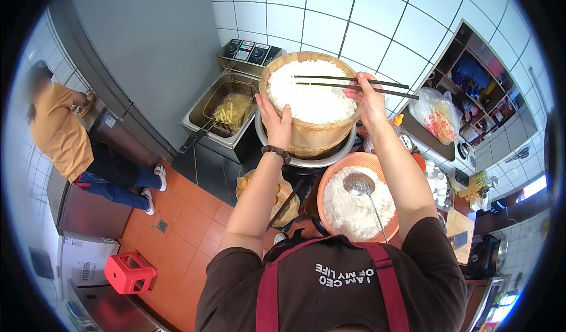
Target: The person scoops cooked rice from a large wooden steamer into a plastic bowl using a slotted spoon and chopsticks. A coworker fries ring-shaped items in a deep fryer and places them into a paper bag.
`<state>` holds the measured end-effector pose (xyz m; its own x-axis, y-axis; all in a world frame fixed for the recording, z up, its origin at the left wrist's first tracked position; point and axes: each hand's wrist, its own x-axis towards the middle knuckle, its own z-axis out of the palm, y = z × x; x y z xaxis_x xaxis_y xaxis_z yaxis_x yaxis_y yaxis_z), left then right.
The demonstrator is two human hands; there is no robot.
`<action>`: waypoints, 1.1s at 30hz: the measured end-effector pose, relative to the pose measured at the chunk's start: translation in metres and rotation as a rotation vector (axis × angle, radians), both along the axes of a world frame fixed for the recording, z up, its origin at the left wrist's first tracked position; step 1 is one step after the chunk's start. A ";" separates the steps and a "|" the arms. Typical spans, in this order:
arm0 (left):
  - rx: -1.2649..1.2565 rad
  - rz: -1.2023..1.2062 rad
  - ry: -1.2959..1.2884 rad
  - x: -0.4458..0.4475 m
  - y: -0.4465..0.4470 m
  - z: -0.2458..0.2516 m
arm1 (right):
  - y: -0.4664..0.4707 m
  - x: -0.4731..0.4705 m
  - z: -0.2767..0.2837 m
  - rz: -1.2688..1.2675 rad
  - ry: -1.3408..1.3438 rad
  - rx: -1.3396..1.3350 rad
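Observation:
A wooden steamer bucket (325, 133) full of white cooked rice (305, 100) stands in front of me, set in a round metal pan (336, 159). My left hand (276, 122) lies against the left side of its outer wall, fingers apart and thumb spread. On the right, my right hand (368, 100) grips a pair of long dark chopsticks (391, 87) over the bucket's rim. Their tips reach across the rice; contact with it is hard to tell. Nearer my body, an orange plastic basket (324, 190) holds more rice, with a perforated metal skimmer (359, 184) lying on top.
Left of the bucket is an electric deep fryer (236, 142), its wire basket (230, 111) holding fries in bubbling oil. A paper-lined container of fried food (283, 201) sits below my left forearm. A co-worker (66, 133) stands at a far-left counter. A red stool (130, 272) is on the floor.

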<state>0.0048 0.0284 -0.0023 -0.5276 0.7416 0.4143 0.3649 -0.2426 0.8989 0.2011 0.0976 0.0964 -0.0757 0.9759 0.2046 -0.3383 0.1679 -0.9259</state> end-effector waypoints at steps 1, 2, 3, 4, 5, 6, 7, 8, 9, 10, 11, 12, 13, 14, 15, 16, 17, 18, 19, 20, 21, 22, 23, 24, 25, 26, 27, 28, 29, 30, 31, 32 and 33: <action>0.014 -0.002 0.000 0.000 0.000 0.000 | 0.006 -0.001 0.000 -0.010 0.022 -0.005; 0.029 -0.006 0.000 0.000 0.001 -0.001 | 0.014 -0.002 -0.001 -0.021 0.045 -0.010; 0.042 -0.008 -0.002 -0.001 0.001 -0.002 | 0.017 -0.004 0.001 -0.030 0.065 -0.016; 0.043 -0.006 0.007 -0.001 0.001 -0.003 | 0.016 -0.001 0.003 -0.057 0.079 -0.006; 0.045 -0.006 0.015 -0.001 0.002 -0.005 | 0.013 0.004 0.006 -0.086 0.076 0.036; 0.049 -0.007 0.022 -0.001 0.003 -0.005 | 0.010 0.013 0.009 -0.100 0.030 0.069; 0.042 -0.006 0.022 -0.001 0.003 -0.005 | 0.004 0.018 0.013 -0.112 -0.017 0.099; 0.036 -0.005 0.021 0.000 0.002 -0.004 | -0.007 0.022 0.017 -0.137 -0.049 0.133; 0.028 -0.006 0.022 0.000 0.001 -0.004 | -0.018 0.025 0.020 -0.183 -0.105 0.182; 0.029 -0.003 0.022 0.000 0.001 -0.005 | -0.026 0.028 0.018 -0.205 -0.183 0.253; 0.031 0.001 0.023 -0.001 0.000 -0.005 | -0.033 0.031 0.014 -0.225 -0.261 0.324; 0.034 0.002 0.025 -0.001 0.000 -0.005 | -0.037 0.034 0.011 -0.260 -0.457 0.519; 0.033 0.005 0.029 -0.001 0.000 -0.005 | -0.042 0.035 0.009 -0.291 -0.654 0.714; 0.031 0.010 0.034 -0.002 0.000 -0.005 | -0.052 0.033 0.005 -0.341 -0.770 0.780; 0.027 0.011 0.038 -0.001 0.000 -0.005 | -0.058 0.027 0.003 -0.355 -0.793 0.827; 0.026 0.008 0.036 -0.001 0.000 -0.005 | -0.062 0.020 -0.003 -0.358 -0.842 0.874; 0.025 0.006 0.034 0.000 0.000 -0.005 | -0.065 0.012 -0.009 -0.358 -0.891 0.921; 0.025 0.005 0.033 0.000 0.000 -0.004 | -0.067 0.003 -0.010 -0.339 -0.927 0.952; 0.031 0.004 0.037 -0.001 0.000 -0.004 | -0.068 -0.006 -0.011 -0.318 -0.962 0.982; 0.036 0.004 0.041 -0.001 0.001 -0.004 | -0.065 -0.015 -0.012 -0.311 -0.946 0.995; 0.043 0.003 0.046 -0.001 0.001 -0.005 | -0.057 -0.021 -0.014 -0.298 -0.921 1.003; 0.045 0.001 0.047 -0.001 0.001 -0.005 | -0.050 -0.026 -0.014 -0.273 -0.926 0.985; 0.047 -0.001 0.049 -0.001 0.001 -0.006 | -0.045 -0.030 -0.013 -0.249 -0.930 0.968; 0.050 -0.001 0.050 -0.001 0.001 -0.006 | -0.039 -0.032 -0.012 -0.233 -0.929 0.987; 0.052 -0.005 0.052 -0.001 0.002 -0.005 | -0.035 -0.034 -0.010 -0.218 -0.929 1.006; 0.054 -0.011 0.055 0.000 0.003 -0.005 | -0.031 -0.035 -0.009 -0.204 -0.929 1.025; 0.053 -0.013 0.056 -0.001 0.002 -0.004 | -0.029 -0.035 -0.007 -0.187 -0.920 1.026; 0.048 -0.005 0.048 0.000 0.001 -0.003 | -0.028 -0.031 -0.003 -0.171 -0.911 1.027; 0.044 0.001 0.039 0.002 0.000 -0.002 | -0.027 -0.027 0.000 -0.157 -0.903 1.028; 0.042 0.012 0.030 0.001 -0.001 -0.001 | -0.028 -0.023 0.004 -0.168 -0.899 1.034; 0.029 0.007 0.026 0.000 -0.001 -0.002 | -0.032 -0.020 0.008 -0.200 -0.901 1.055; 0.016 0.002 0.023 -0.001 -0.002 -0.003 | -0.038 -0.018 0.012 -0.199 -0.917 1.062; 0.005 -0.009 0.019 -0.001 -0.002 -0.003 | -0.044 -0.015 0.017 -0.202 -0.936 1.069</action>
<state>0.0035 0.0264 -0.0051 -0.5130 0.7440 0.4281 0.3800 -0.2504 0.8904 0.1859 0.0537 0.1129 -0.4710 0.3988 0.7868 0.4274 0.8834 -0.1919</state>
